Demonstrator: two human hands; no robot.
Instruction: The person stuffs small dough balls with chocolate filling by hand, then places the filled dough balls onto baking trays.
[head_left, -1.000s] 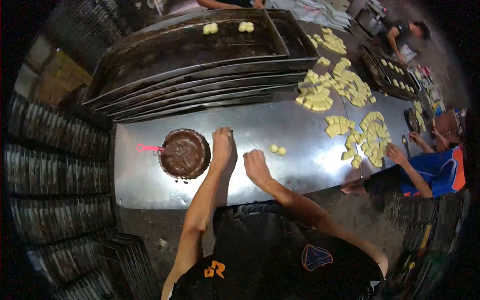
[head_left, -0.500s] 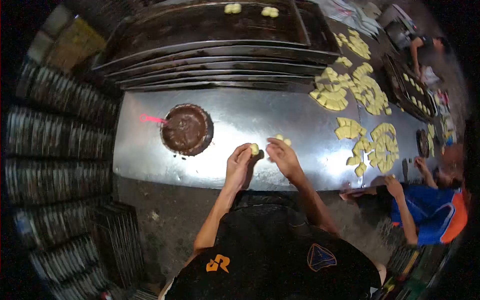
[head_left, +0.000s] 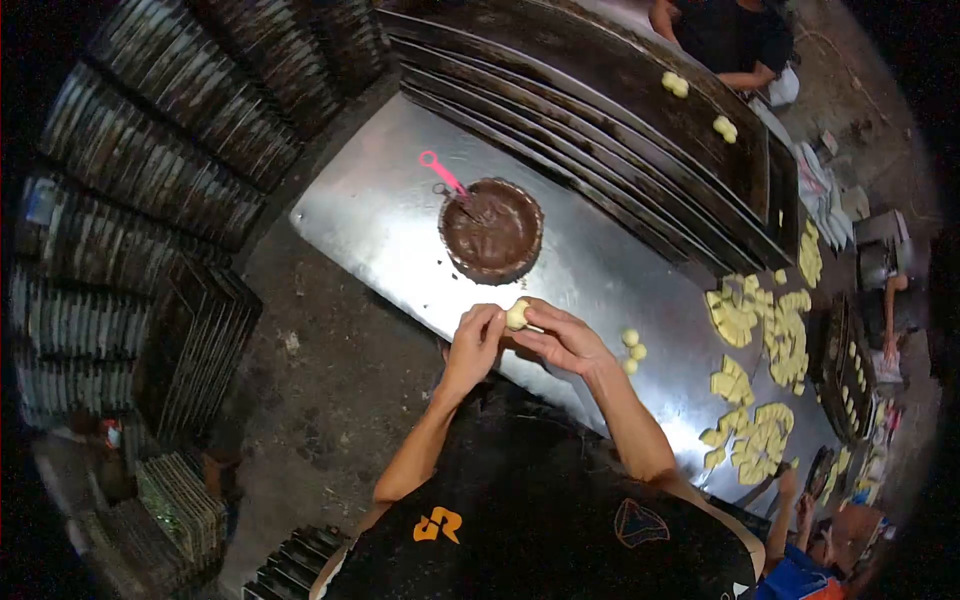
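1. your left hand (head_left: 473,340) and right hand (head_left: 562,340) meet over the near edge of the steel table (head_left: 380,215), with a small pale dough ball (head_left: 517,316) pinched between their fingertips.
2. the left hand's fingers curl narrow against the ball from the left side; its thumb side is turned away, so you can't see how much of the ball it wraps.
3. the right hand closes on the ball from the right, fingers folded in and thumb lying along its lower edge.
4. the ball sits at the top of both hands, raised off the table, its upper half showing above the fingertips.
5. just beyond the ball stands a round dark bowl of chocolate filling (head_left: 492,228), with a pink-handled tool (head_left: 442,173) leaning out of its far left rim.
6. to the right of your right hand, three small dough balls (head_left: 631,351) lie together on the table, near the wrist but apart from it.
7. further right, heaps of cut yellow dough pieces (head_left: 765,335) are spread across the table.
8. behind the bowl a stack of dark baking trays (head_left: 600,110) runs along the table's far side; the top tray carries two shaped dough pairs (head_left: 700,106).
9. another person's arm (head_left: 750,75) rests at the far end of the trays.
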